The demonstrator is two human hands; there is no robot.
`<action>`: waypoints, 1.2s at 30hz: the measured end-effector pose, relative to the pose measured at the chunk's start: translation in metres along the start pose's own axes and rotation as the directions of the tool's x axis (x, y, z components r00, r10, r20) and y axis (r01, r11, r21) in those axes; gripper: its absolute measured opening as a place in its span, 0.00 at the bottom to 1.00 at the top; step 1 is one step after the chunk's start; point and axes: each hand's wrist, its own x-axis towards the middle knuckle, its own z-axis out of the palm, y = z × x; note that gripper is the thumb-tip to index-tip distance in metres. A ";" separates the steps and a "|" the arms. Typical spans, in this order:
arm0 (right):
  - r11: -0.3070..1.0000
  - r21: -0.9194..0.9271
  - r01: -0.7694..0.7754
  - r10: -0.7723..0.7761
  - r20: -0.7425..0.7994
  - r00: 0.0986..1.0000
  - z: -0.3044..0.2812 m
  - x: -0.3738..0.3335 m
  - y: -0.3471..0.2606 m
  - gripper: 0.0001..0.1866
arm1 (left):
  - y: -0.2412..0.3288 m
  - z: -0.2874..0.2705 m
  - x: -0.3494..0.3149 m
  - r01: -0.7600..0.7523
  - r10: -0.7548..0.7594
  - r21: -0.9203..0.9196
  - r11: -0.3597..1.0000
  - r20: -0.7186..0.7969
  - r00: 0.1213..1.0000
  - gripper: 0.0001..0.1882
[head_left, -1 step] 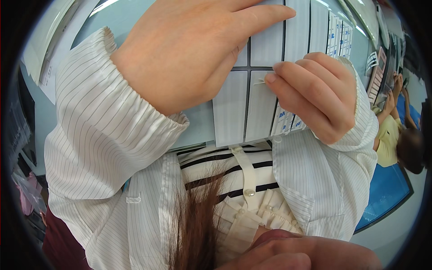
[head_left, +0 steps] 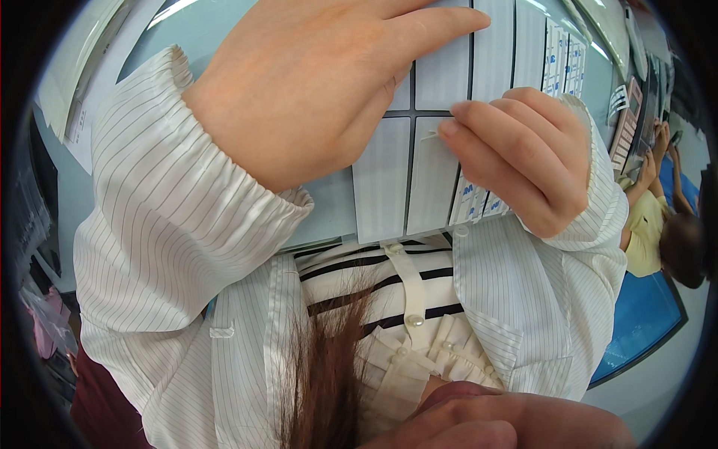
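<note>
Several white rectangular panels (head_left: 382,179) lie side by side on the pale work surface, with narrow dark gaps between them. My left hand (head_left: 307,90) rests over the left panels, back up, one finger stretched out to the right across them; its other fingertips are cut off by the top edge. My right hand (head_left: 523,153) is closed in a pinch over a lower panel (head_left: 434,176). What the pinch holds is hidden. A tiny white sliver (head_left: 428,136) shows beside its fingertips. White strips with blue print (head_left: 471,200) lie partly under my right hand.
More blue-printed white strips (head_left: 557,56) lie at the upper right. A pink calculator-like device (head_left: 627,123) stands at the right edge. Beyond it, another person's hands (head_left: 649,172) and yellow sleeve show. White sheets (head_left: 86,112) lie at the far left.
</note>
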 end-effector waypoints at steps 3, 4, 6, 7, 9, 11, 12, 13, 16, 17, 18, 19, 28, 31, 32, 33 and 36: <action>0.998 -0.056 0.000 -0.002 -0.039 0.999 0.006 -0.008 -0.001 0.15 | 0.010 -0.015 0.010 0.055 -0.049 -0.107 0.993 0.057 0.997 0.30; 0.998 -0.061 -0.006 0.004 -0.037 0.999 0.004 -0.008 -0.002 0.15 | 0.006 -0.009 0.009 0.049 -0.043 -0.111 0.993 0.056 0.998 0.30; 0.997 -0.045 -0.054 0.053 -0.034 0.998 0.000 -0.007 -0.004 0.15 | -0.004 0.006 0.004 -0.020 0.020 -0.022 1.000 -0.024 1.000 0.30; 0.997 -0.045 -0.056 0.055 -0.034 0.998 -0.001 -0.009 -0.004 0.15 | -0.004 0.006 0.005 -0.021 0.021 -0.024 0.999 -0.023 1.000 0.30; 0.985 -0.071 -0.157 0.147 -0.128 0.981 -0.003 -0.012 -0.005 0.17 | -0.003 0.008 0.006 -0.009 0.008 -0.039 0.999 -0.016 1.000 0.30; 0.981 -0.019 -0.195 0.192 -0.102 0.976 -0.008 -0.009 -0.003 0.17 | -0.004 0.007 0.005 -0.009 0.009 -0.040 0.999 -0.012 1.000 0.30; 0.972 0.033 -0.234 0.236 -0.072 0.969 -0.010 -0.008 -0.002 0.18 | -0.004 0.007 0.005 -0.009 0.009 -0.042 0.999 -0.010 1.000 0.30; 0.971 0.033 -0.235 0.237 -0.073 0.969 -0.010 -0.006 0.000 0.18 | -0.001 0.000 0.009 -0.010 0.009 -0.043 0.999 -0.009 1.000 0.30; 0.992 -0.067 -0.107 0.110 0.045 0.993 -0.007 -0.003 0.002 0.20 | 0.005 -0.013 0.018 0.189 -0.159 -0.086 0.978 0.276 0.948 0.30; 0.993 -0.090 -0.082 0.082 -0.004 0.997 0.001 -0.005 0.001 0.20 | -0.004 0.000 0.013 0.056 -0.046 -0.076 0.996 0.124 0.991 0.30; 0.992 -0.113 -0.058 0.052 -0.053 0.997 0.006 -0.005 0.000 0.21 | -0.010 0.009 0.005 -0.075 0.074 -0.046 0.996 -0.029 0.997 0.30; 0.992 -0.110 -0.063 0.057 -0.056 0.997 0.006 -0.008 0.002 0.21 | -0.006 0.004 0.009 -0.075 0.074 -0.050 0.996 -0.024 0.997 0.30; 0.985 0.086 -0.149 0.149 0.006 0.989 -0.005 -0.010 0.001 0.18 | -0.022 0.044 0.002 -0.131 0.127 -0.020 0.991 -0.145 0.981 0.38; 0.984 0.122 -0.132 0.134 -0.008 0.991 -0.004 -0.010 0.003 0.19 | -0.003 0.014 0.011 -0.045 0.034 0.116 0.992 0.091 0.995 0.38; 0.979 0.153 -0.134 0.135 0.008 0.991 -0.005 -0.009 0.003 0.20 | -0.002 0.013 0.011 -0.055 0.041 0.136 0.989 0.101 0.994 0.38; 0.973 0.184 -0.136 0.134 0.023 0.991 -0.005 -0.007 0.003 0.21 | -0.002 0.013 0.010 -0.065 0.047 0.156 0.986 0.111 0.993 0.38; 0.958 0.246 -0.147 0.145 0.023 0.989 -0.006 -0.006 0.003 0.21 | -0.004 0.016 0.007 -0.056 0.033 0.196 0.979 0.122 0.992 0.38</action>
